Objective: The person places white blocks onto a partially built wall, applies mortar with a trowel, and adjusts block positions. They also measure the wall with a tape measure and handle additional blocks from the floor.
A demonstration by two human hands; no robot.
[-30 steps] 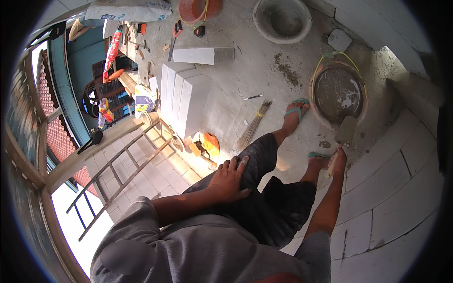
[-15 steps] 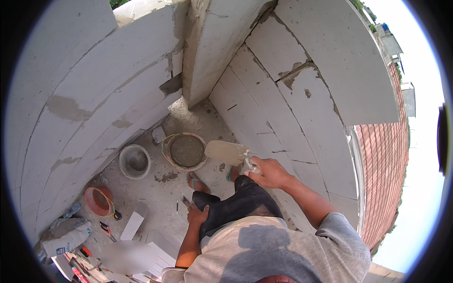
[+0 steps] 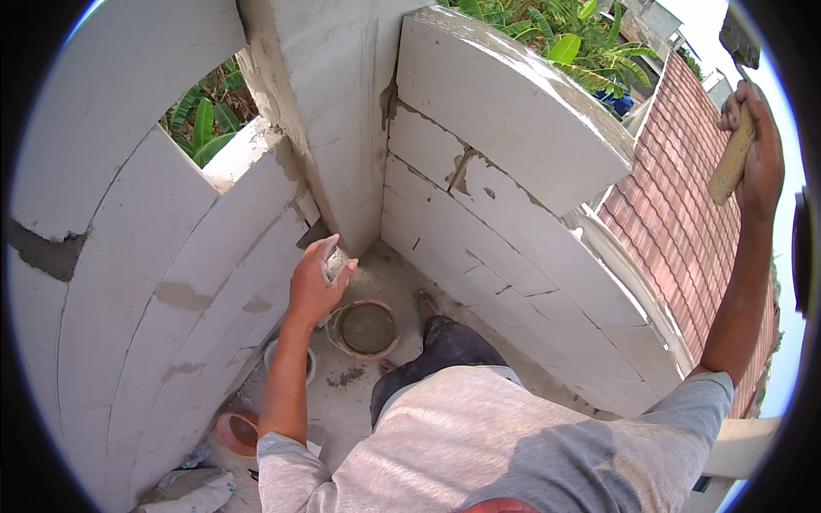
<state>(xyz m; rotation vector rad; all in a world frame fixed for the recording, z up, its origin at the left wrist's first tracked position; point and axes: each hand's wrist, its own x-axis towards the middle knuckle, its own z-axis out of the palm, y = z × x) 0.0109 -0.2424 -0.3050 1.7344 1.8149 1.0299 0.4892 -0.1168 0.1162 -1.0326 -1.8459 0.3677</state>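
At the upper right my right hand (image 3: 757,150) is raised, its fingers wrapped round the wooden handle of a trowel (image 3: 731,167). The trowel's dark blade (image 3: 740,41) points up, partly lost at the rim of the view. My left hand (image 3: 315,280) is lifted in front of the corner column, fingers and thumb apart, with nothing visible between them. Grey residue coats its fingertips. Below it on the floor stands a round bucket of wet mortar (image 3: 368,330). To the right rises a wall of pale blocks (image 3: 505,111), with a thick block on its top course.
A concrete column (image 3: 329,94) fills the corner. The left block wall (image 3: 171,282) has an opening showing plants. A grey bucket (image 3: 308,366) is half hidden by my left arm; a reddish bucket (image 3: 235,432) and a sack (image 3: 190,492) lie lower left. A tiled roof (image 3: 654,158) slopes outside.
My right hand has swung the trowel from above the floor up to the far right. My left hand has left my thigh and risen toward the column. The view has tilted up.
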